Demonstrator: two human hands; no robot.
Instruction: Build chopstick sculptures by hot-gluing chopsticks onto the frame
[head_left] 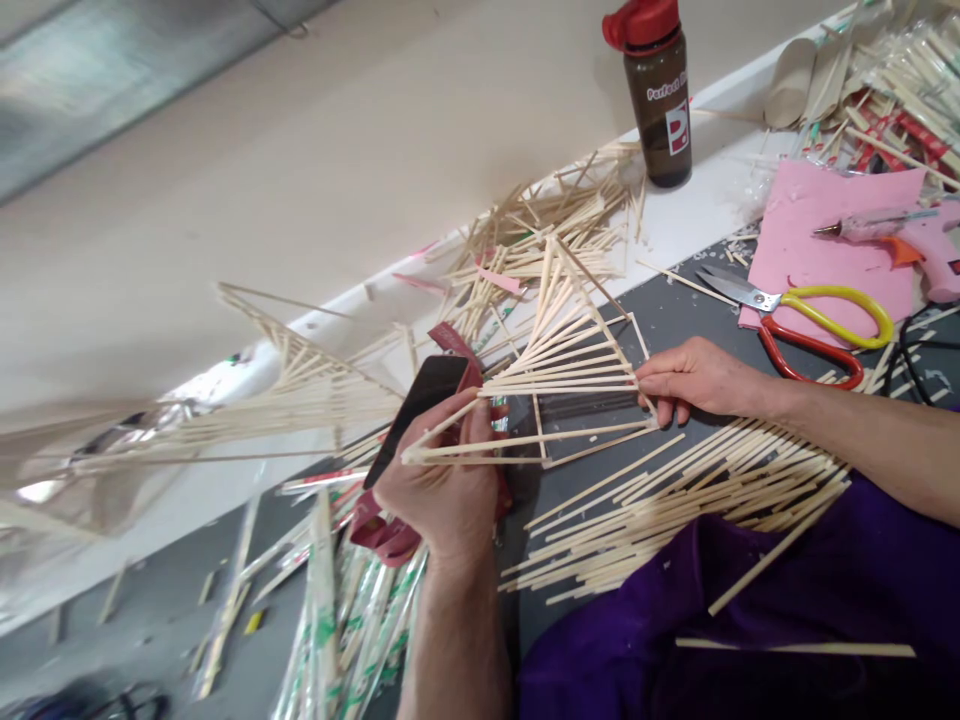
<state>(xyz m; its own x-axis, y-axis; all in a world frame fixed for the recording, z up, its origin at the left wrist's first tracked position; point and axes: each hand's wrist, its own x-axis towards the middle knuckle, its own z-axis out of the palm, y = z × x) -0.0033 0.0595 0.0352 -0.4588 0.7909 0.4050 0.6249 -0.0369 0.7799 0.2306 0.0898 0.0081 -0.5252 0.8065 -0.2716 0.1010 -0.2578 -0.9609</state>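
A fan-shaped frame of thin wooden sticks [570,350] is held up between both hands over a dark grey table [675,310]. My left hand [442,490] is closed around the frame's near end, where the sticks converge. My right hand [694,380] pinches the frame's far corner with its fingertips. Under the left hand lie a dark phone in a red case [420,400] and red material. A row of loose sticks [675,500] lies just below the frame, next to purple cloth [750,620].
A brown bottle with a red cap [661,95] stands by the wall. Scissors with yellow and red handles [802,320] and a pink glue gun [900,235] rest on a pink sheet [817,240]. Another stick structure [285,390] sits at the left. Wrapped chopsticks [337,610] litter the near left.
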